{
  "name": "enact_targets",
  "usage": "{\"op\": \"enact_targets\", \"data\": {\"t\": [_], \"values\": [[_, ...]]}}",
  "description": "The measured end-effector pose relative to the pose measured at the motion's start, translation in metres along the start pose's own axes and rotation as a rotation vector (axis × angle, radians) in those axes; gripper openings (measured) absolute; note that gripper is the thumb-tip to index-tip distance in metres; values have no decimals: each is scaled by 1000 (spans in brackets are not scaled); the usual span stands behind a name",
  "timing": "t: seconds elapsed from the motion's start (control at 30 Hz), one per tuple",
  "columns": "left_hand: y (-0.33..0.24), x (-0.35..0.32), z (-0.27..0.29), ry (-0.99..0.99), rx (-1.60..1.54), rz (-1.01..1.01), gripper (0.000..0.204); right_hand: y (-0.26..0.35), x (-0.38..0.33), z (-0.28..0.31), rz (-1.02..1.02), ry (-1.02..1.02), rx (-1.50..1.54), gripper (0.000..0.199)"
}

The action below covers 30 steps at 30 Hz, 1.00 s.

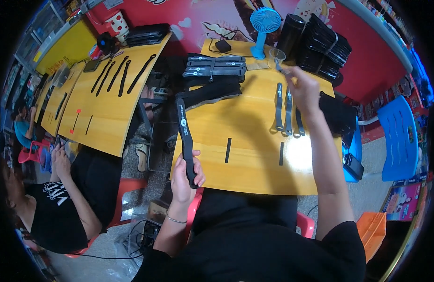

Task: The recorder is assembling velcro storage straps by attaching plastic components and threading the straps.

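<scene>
A long black strap (183,127) with white print stands upright in my left hand (183,181), whose fingers wrap its lower end. My right hand (301,91) is at the back right, its fingers pinched beside a small clear plastic cup (276,55). Something thin and greyish shows at those fingertips, too small to name. Below that hand, several dark straps (279,108) lie side by side on the yellow table (254,176). A tied bundle of grey-black straps (214,68) sits at the back left, with a pile of loose black straps (210,94) in front of it.
Behind the cup stand a blue fan (265,23), a black bottle (291,32) and a banded stack of black packages (324,47). Two dark strips (228,150) mark the tabletop. A phone (353,165) lies at the right. A co-worker (52,202) sits left beside another table (109,113) with straps.
</scene>
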<state>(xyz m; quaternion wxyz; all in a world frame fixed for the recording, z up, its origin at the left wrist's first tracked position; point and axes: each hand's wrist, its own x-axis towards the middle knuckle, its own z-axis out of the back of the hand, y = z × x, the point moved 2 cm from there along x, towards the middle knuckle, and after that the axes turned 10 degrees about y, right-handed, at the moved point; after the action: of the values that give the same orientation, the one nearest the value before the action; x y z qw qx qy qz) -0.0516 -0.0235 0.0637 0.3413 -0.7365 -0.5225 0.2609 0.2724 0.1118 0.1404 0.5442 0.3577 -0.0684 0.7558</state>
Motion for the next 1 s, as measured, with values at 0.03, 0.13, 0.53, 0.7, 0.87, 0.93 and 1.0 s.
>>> {"op": "enact_targets", "data": {"t": [0.03,0.13,0.53,0.7,0.87,0.93,1.0], "values": [[1,1,-2,-10,3,-9,38,-2,-7,-13,46,51,-36,14],[3,0,-6,-8,-64,-35,34,0,-38,-45,10,466,-165,14],[8,12,-23,61,-18,-34,28,14,-56,-45,-149,695,-60,23],[12,10,-36,151,-165,-9,33,15,-61,-55,-77,669,-191,27],[15,11,-39,124,-111,-20,53,1,-70,-55,-129,712,-137,26],[12,11,-45,136,-124,-20,65,7,-72,-45,-124,621,-20,26],[9,11,-50,154,-96,-40,67,30,-67,-33,-81,487,89,25]]}}
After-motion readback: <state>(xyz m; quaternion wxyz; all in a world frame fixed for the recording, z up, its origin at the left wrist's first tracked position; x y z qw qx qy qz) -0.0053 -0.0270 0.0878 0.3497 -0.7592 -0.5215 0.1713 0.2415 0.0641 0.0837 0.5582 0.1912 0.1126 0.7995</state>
